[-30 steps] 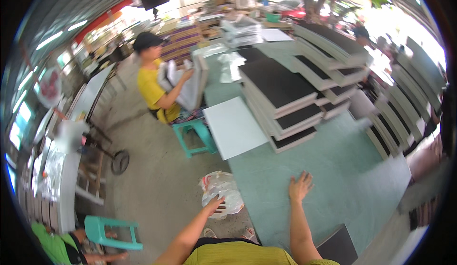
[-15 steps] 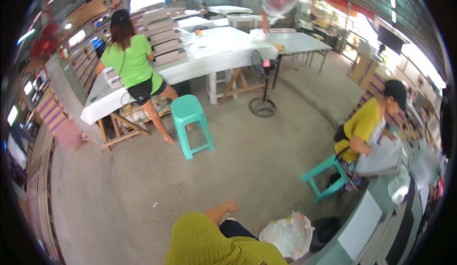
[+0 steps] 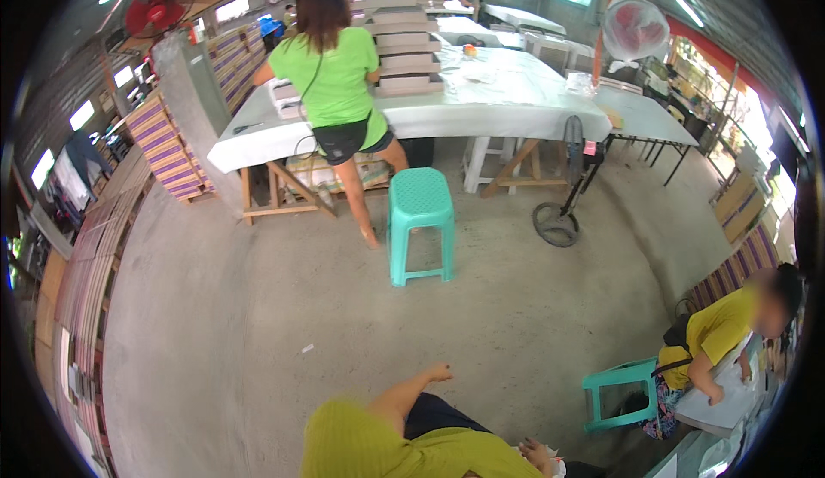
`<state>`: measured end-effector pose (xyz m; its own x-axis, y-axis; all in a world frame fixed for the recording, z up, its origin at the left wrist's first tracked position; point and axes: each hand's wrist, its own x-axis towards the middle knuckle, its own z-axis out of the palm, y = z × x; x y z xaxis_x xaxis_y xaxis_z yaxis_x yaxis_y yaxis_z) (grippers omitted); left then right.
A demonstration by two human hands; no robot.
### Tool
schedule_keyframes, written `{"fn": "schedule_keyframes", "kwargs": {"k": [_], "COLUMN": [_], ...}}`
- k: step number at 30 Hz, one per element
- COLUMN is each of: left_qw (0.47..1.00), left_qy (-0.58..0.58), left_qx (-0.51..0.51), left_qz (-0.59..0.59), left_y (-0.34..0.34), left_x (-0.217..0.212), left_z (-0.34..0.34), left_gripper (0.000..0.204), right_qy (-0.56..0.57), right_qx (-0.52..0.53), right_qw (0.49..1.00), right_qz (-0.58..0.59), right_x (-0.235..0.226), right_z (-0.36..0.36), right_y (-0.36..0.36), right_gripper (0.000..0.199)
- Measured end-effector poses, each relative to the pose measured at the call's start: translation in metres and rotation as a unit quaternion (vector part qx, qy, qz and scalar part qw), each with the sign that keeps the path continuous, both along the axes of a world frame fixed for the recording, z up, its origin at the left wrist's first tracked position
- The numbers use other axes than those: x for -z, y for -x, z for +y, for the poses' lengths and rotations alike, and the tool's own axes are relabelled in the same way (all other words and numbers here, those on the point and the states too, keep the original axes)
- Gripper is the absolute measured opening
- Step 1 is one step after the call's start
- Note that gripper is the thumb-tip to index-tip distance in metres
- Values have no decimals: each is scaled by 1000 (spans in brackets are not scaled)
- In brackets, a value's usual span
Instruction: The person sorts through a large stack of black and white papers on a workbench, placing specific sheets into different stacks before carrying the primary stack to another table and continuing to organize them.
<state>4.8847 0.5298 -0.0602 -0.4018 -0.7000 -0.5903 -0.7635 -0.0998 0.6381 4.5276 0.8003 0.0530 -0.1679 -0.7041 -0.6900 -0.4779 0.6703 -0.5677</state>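
My left hand (image 3: pixel 439 373) is held out over the grey concrete floor, its forearm bare below a yellow-green sleeve. Nothing shows in it, and its fingers look loosely extended. At the lower edge, my right hand (image 3: pixel 539 454) has its fingers apart, beside a bit of white plastic bag (image 3: pixel 559 462) that is mostly cut off by the frame. Ahead of my left hand, a teal plastic stool (image 3: pixel 419 199) stands upright on the floor, out of reach of both hands.
A person in a green shirt (image 3: pixel 331 74) stands at a long white-covered table (image 3: pixel 507 117) with stacked boxes (image 3: pixel 408 61). A pedestal fan (image 3: pixel 559 220) stands right of it. At the right, a person in yellow (image 3: pixel 709 332) sits on a teal stool (image 3: pixel 606 383), hands on a pale sheet.
The view has swung left, so the table, stool and people sit farther right. My right hand has come into sight at the lower edge. Most of the white bag has left the frame.
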Motion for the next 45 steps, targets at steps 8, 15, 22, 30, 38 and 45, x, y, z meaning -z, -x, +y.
{"fn": "schedule_keyframes", "kwargs": {"k": [8, 15, 22, 30, 38, 45], "left_qw": [980, 959, 976, 980, 889, 950], "left_qy": [-121, -164, -182, -9, -287, -218], "left_qx": [-117, -183, -92, -108, -339, -186], "left_qz": [-104, -139, -80, 167, 111, -125], "left_y": [-62, -7, 175, 402, 419, 439], "left_x": [0, -10, -15, -104, -33, 0], "left_z": [-2, -38, -218, -394, -422, -537], "left_gripper": [57, 48, 63, 60, 61, 40], "right_qy": [-104, -149, -104, -50, -24, -122], "right_qx": [203, 242, 234, 218, 214, 265], "right_qw": [973, 958, 965, 973, 973, 954], "right_qz": [-18, -41, -53, -54, -86, -74], "right_x": [11, 18, 18, 27, 40, 54], "right_z": [-14, -100, -241, -374, -461, -516], "right_y": [88, 168, 278, 394, 460, 515], "right_gripper": [57, 56, 55, 54, 53, 52]}}
